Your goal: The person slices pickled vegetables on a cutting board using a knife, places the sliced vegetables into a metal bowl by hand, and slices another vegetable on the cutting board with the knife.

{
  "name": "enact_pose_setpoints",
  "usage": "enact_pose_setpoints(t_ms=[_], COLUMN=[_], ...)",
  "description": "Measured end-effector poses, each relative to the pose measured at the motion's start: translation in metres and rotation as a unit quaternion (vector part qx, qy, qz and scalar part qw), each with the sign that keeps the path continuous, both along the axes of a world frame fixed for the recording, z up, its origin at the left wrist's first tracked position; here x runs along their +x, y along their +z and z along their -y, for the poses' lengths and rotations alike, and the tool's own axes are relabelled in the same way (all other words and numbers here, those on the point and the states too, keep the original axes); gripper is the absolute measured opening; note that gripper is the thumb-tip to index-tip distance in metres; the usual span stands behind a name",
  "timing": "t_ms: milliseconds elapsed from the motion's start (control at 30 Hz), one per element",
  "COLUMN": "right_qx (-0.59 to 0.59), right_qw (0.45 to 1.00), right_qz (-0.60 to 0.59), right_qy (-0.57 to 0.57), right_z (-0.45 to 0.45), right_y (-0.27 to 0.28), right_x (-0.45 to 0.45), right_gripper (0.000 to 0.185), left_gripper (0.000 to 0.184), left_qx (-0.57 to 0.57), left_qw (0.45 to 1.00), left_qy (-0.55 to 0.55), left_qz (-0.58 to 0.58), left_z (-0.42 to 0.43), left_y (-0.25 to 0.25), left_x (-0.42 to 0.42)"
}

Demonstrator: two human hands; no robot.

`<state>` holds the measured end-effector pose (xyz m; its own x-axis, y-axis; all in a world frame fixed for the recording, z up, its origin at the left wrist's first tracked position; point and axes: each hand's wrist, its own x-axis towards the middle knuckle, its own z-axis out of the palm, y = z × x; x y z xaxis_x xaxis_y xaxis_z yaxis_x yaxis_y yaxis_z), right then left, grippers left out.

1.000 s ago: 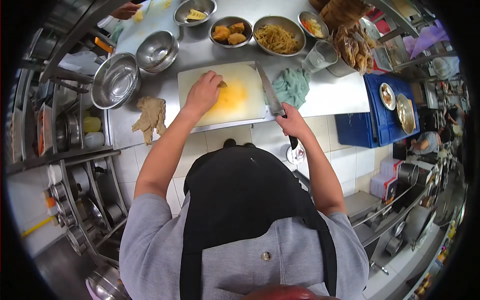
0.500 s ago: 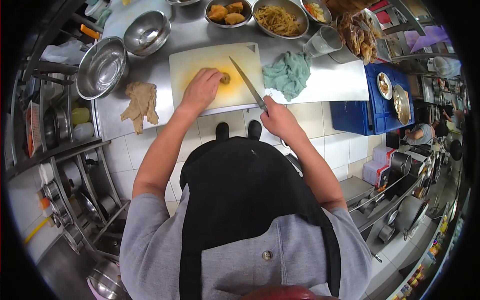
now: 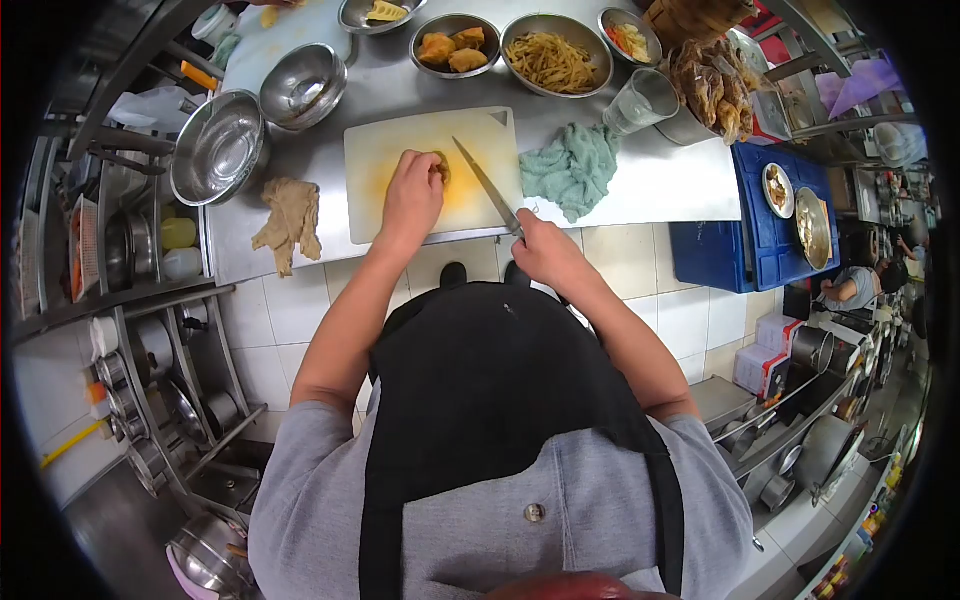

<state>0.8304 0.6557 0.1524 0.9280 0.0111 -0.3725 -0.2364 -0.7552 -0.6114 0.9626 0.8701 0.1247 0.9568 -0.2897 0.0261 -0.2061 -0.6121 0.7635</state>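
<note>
On the white cutting board (image 3: pixel 370 150), stained yellow in the middle, my left hand (image 3: pixel 413 195) rests with curled fingers against a small brown piece of food (image 3: pixel 443 168). The piece is partly hidden by the fingertips, so its kind is unclear. My right hand (image 3: pixel 547 247) grips the handle of a long kitchen knife (image 3: pixel 484 182) at the board's front edge. Its blade slants up and left over the board, tip beyond the piece and apart from it. Right of the board lies a crumpled green cloth (image 3: pixel 572 172).
Steel bowls hold orange-yellow chunks (image 3: pixel 467 60), pale brown strips (image 3: pixel 555 60) and shredded vegetables (image 3: pixel 632 40). Two steel bowls (image 3: pixel 220 150) and a brown rag (image 3: pixel 290 222) lie left. A clear cup (image 3: pixel 640 102) stands near bagged brown food (image 3: pixel 705 85). Blue bins (image 3: pixel 715 250) stand right.
The head view has shifted, so the table sits lower in the picture and another bowl shows at the top. My left hand stays on the brown piece; the knife stays in my right hand.
</note>
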Motion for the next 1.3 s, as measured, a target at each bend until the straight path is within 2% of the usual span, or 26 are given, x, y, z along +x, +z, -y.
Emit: enact_pose_setpoints(t_ms=[67,233,367,467,633,733,867,1200,1300], right_qx=[0.008,-0.01,0.005,-0.029,-0.054,-0.068,-0.04,-0.011,-0.01], right_qw=[1.0,0.998,0.999,0.998,0.996,0.994,0.995,0.997,0.998], right_qz=[0.005,0.015,0.035,0.023,0.057,0.064,0.076,0.069,0.058], right_qy=[0.007,0.053,0.038,0.045,0.046,0.052,0.043,0.03,0.031], right_z=[-0.001,-0.004,-0.008,-0.013,-0.021,-0.027,-0.032,-0.042,-0.044], right_y=[-0.002,-0.004,-0.001,-0.007,0.007,-0.003,0.01,0.004,0.001], right_x=[0.003,0.007,0.005,0.003,0.001,-0.004,-0.009,-0.013,-0.016], right_gripper=[0.024,0.024,0.023,0.022,0.019,0.017,0.017,0.02,0.022], left_gripper=[0.024,0.022,0.019,0.016,0.016,0.016,0.018,0.02,0.024], left_qx=[0.039,0.04,0.035,0.014,-0.006,-0.015,-0.008,0.02,0.028], left_qw=[0.971,0.967,0.959,0.96,0.955,0.952,0.949,0.949,0.942], left_qy=[-0.07,-0.12,-0.151,-0.176,-0.179,-0.176,-0.177,-0.193,-0.19], left_qz=[0.224,0.222,0.236,0.219,0.235,0.252,0.259,0.248,0.275], left_z=[-0.012,-0.02,-0.025,-0.022,-0.021,-0.02,-0.018,-0.014,-0.013], left_y=[-0.012,-0.012,-0.01,-0.009,-0.017,-0.021,-0.024,-0.027,-0.03], left_x=[0.008,0.015,0.024,0.028,0.031,0.032,0.034,0.039,0.038])
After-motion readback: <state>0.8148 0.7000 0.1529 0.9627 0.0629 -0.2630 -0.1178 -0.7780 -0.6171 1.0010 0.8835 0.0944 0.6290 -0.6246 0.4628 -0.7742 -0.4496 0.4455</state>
